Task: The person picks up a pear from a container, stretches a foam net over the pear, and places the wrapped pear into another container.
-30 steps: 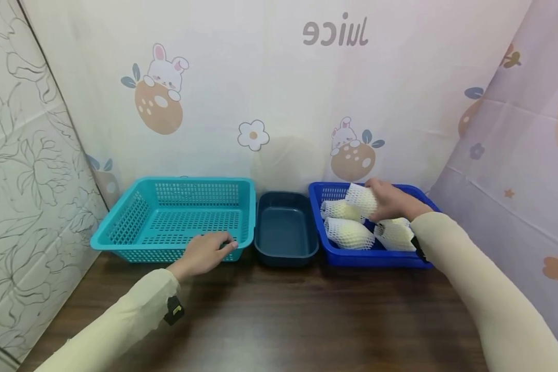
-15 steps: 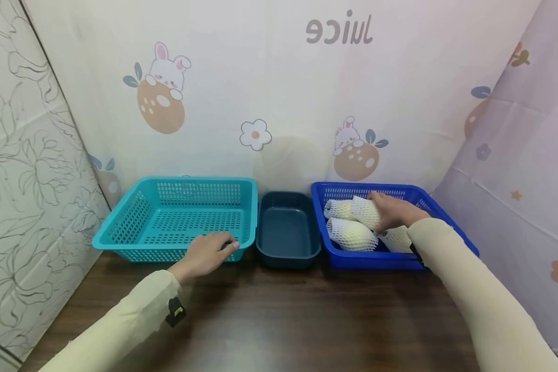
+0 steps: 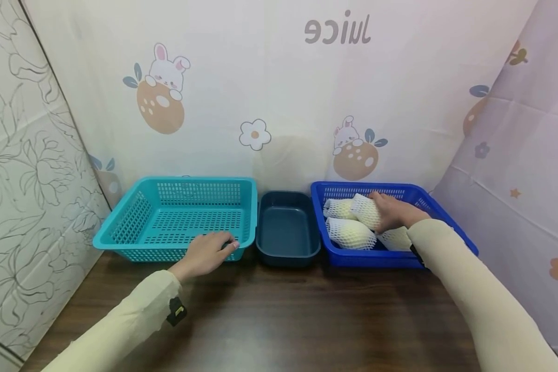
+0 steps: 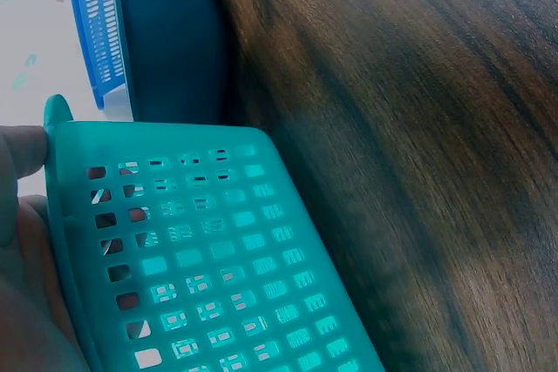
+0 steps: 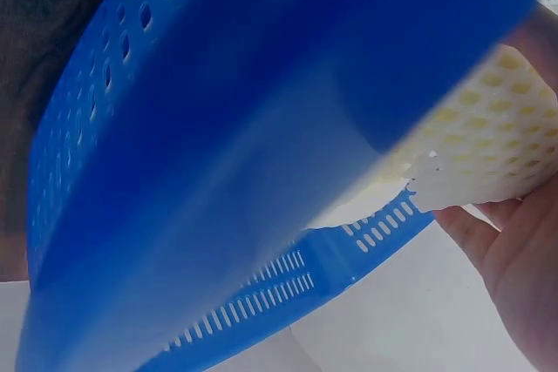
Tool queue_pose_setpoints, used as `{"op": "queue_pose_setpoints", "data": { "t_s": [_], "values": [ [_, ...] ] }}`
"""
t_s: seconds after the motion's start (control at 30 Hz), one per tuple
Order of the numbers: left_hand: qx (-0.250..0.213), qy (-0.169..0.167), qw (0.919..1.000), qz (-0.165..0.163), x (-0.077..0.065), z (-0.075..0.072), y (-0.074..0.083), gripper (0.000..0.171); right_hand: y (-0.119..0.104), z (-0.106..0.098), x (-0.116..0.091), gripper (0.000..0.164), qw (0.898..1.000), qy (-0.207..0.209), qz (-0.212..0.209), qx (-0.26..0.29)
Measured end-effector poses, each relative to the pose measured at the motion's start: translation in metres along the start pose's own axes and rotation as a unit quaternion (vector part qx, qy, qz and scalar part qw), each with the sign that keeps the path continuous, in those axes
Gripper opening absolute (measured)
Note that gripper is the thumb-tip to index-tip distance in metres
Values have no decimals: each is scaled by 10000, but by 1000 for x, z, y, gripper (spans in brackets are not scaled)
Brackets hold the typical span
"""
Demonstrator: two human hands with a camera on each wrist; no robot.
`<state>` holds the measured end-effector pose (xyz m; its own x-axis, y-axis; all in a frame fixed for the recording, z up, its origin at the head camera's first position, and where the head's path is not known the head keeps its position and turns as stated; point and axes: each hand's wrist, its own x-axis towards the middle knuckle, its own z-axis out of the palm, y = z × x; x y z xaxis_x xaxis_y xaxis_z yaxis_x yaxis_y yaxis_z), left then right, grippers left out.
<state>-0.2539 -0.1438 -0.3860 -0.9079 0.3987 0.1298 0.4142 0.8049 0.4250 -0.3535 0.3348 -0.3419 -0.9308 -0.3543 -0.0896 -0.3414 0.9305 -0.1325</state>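
My right hand [image 3: 392,211] is inside the blue basket and grips a fruit in a white foam net [image 3: 366,211], its pale yellow showing through the mesh. The same netted fruit [image 5: 497,132] fills the grasp in the right wrist view, partly behind the basket wall. Close by lie more netted fruits: one behind [image 3: 338,207], one in front [image 3: 351,235] and one [image 3: 397,239] partly under my right wrist. My left hand [image 3: 204,253] rests at the front right rim of the teal basket [image 3: 103,243], fingers loosely bent. Its thumb [image 4: 22,151] touches the rim in the left wrist view.
Between the two baskets stands a dark blue-green rectangular tub [image 3: 285,232]. The blue basket [image 3: 376,261] is on the right, near a printed curtain [image 3: 288,93]. Brown wooden tabletop [image 3: 279,320] stretches in front of the containers.
My right hand has lowered the netted fruit into the blue basket, down beside the others. Over the last half second it has barely moved. The left hand stays on the teal rim.
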Motion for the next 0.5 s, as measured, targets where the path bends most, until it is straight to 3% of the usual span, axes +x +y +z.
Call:
{"op": "queue_pose_setpoints", "data": {
  "t_s": [0.33,0.5],
  "values": [
    [322,64,9992,239,-1,6,-5,20,-1,1,1,96,9999,-21,84,-122],
    [272,-225,9990,280,-3,0,-7,23,-12,-4,-3,94,9999,143,21,-60]
  ]
}}
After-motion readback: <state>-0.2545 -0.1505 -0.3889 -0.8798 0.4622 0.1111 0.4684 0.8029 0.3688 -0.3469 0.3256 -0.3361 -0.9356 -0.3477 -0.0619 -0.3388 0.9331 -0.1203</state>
